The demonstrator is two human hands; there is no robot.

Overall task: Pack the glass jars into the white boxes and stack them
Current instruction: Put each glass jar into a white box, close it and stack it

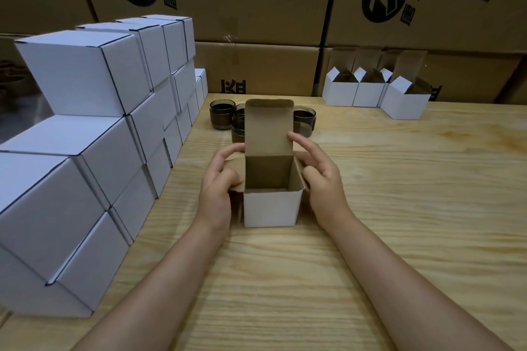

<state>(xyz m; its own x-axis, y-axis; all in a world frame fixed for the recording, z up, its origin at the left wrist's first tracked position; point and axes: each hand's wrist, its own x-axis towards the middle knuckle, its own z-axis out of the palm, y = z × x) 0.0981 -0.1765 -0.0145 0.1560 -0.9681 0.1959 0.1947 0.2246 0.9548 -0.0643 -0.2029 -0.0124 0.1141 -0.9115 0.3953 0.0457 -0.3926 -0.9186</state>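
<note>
The left hand (pixel 218 182) and right hand (pixel 320 177) gripped an open white box (pixel 271 209), apparently empty, by its sides. Glass jars (pixel 222 114) stood unpacked just behind it; closed boxes (pixel 85 128) were already stacked at left.

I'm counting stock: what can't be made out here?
Head view: glass jars, some hidden behind the raised lid of the open box; count unclear.
Head view: floor of the open box, hidden by its front wall.
Head view: stack of closed white boxes, cut off by the left edge; contents unseen.
</note>
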